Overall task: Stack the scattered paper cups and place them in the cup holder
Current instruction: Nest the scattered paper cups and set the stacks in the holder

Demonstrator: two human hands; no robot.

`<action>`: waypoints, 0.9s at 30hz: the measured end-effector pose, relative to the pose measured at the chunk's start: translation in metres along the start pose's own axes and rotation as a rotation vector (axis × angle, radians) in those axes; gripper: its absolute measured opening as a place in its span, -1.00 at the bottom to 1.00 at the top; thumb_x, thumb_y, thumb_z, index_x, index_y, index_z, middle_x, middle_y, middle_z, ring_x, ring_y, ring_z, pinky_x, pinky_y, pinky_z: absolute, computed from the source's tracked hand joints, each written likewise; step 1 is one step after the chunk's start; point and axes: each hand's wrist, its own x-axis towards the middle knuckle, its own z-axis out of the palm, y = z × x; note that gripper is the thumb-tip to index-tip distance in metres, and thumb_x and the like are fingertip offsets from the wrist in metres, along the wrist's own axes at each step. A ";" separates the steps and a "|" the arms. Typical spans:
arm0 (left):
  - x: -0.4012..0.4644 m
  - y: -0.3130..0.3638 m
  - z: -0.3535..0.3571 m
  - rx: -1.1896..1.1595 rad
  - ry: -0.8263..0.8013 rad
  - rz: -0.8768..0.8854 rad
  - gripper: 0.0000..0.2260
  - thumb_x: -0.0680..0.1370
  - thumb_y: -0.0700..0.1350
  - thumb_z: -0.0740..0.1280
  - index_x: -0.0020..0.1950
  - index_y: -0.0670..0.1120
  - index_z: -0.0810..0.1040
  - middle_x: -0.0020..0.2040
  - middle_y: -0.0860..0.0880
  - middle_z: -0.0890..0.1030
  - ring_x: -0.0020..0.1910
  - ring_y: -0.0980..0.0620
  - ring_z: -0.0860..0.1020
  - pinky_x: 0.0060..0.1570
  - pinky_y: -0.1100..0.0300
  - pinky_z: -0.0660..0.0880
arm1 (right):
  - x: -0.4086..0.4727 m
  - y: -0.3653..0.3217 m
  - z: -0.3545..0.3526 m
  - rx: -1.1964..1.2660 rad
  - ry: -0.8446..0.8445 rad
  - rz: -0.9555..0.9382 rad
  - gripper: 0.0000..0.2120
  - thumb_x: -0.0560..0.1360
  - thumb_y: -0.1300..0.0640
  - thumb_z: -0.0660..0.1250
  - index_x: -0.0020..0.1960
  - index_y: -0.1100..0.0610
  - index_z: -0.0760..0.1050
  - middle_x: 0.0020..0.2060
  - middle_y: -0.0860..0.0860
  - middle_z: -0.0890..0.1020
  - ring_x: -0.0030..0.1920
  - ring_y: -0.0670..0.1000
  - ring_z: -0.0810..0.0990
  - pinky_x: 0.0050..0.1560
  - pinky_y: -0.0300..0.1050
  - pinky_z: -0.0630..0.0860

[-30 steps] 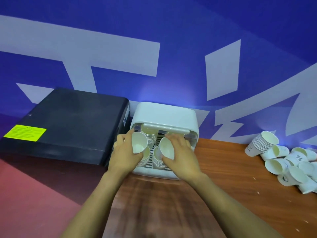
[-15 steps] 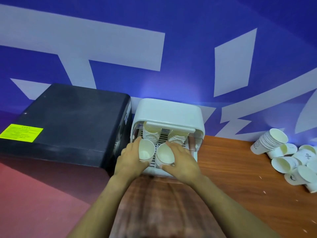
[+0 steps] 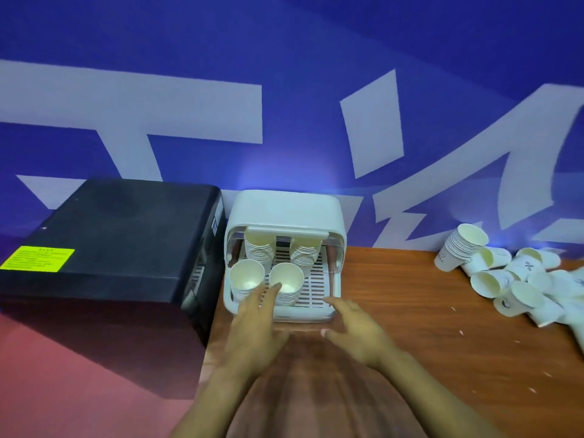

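Partly done: four stacks stand in cup holder [image 3: 286, 210] beyond empty, spread hands; scattered cups [image 3: 518, 279] remain far right of right hand [image 3: 355, 330]; left hand [image 3: 256, 324] nearest front stacks [image 3: 265, 284].

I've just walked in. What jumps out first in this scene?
A white plastic cup holder sits against the blue wall, with four stacks of white paper cups inside. Two bare hands, left and right, hover open before it. A heap of loose paper cups lies at far right on the wooden table.

The scattered cups [image 3: 518, 279] at three o'clock run off the frame edge, their printed logos blurred.
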 end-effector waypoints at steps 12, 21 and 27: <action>-0.011 0.084 0.093 -0.068 -0.305 0.138 -0.47 0.49 0.00 0.39 0.42 0.02 0.31 0.37 0.00 0.39 0.35 0.05 0.37 0.30 0.27 0.28 | -0.111 0.124 -0.042 0.010 0.065 0.264 -0.52 0.49 -0.06 0.34 0.37 -0.02 0.35 0.26 -0.01 0.50 0.19 -0.04 0.51 0.15 -0.20 0.43; -0.019 0.188 0.176 0.045 -0.332 0.152 -0.55 0.49 -0.01 0.38 0.35 -0.03 0.39 0.27 -0.05 0.49 0.30 0.01 0.44 0.27 0.22 0.34 | -0.173 0.252 -0.088 0.113 0.051 0.284 -0.60 0.47 -0.07 0.36 0.27 -0.03 0.43 0.06 -0.03 0.59 0.04 -0.02 0.57 0.11 -0.04 0.52; -0.036 0.298 0.261 0.026 -0.381 0.145 -0.55 0.51 -0.03 0.36 0.38 -0.03 0.37 0.28 -0.05 0.47 0.30 -0.04 0.43 0.25 0.19 0.33 | -0.233 0.365 -0.135 0.161 0.090 0.291 -0.71 0.45 -0.07 0.37 0.15 -0.10 0.46 0.00 -0.07 0.62 -0.03 -0.07 0.59 0.05 -0.05 0.54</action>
